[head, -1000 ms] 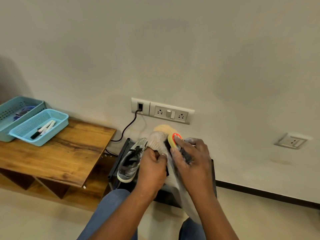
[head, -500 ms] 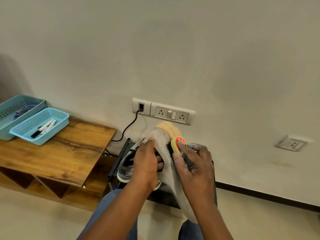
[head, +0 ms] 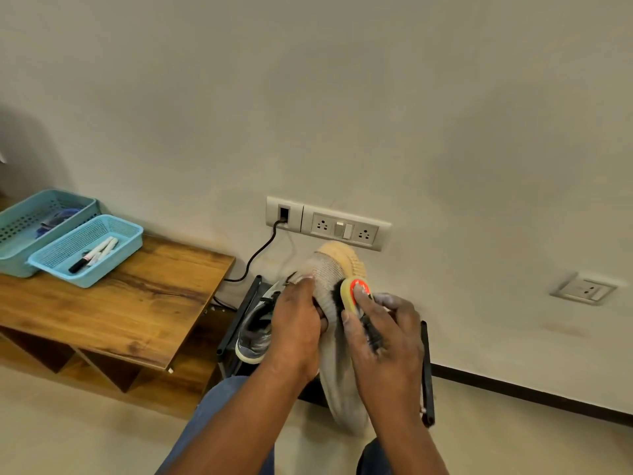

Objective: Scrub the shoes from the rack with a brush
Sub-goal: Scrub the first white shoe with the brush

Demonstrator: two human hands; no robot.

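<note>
I hold a beige knit shoe [head: 330, 269] with a pale orange sole upright in front of me, toe pointing up toward the wall. My left hand [head: 296, 323] grips its left side near the opening. My right hand [head: 383, 330] grips a yellow brush [head: 352, 291] with an orange-red top and dark bristles, pressed against the shoe's right side. Behind my left hand a grey sneaker [head: 253, 332] sits on the black shoe rack [head: 426, 371].
A wooden bench [head: 113, 303] stands at the left with two blue baskets [head: 85, 250], one holding markers. A socket panel [head: 329, 222] with a black cable is on the wall just above the shoe. Another socket [head: 582, 287] is at the right.
The shoe and both hands have risen slightly. The brush has slid along the shoe's side, moving a little up toward the toe.
</note>
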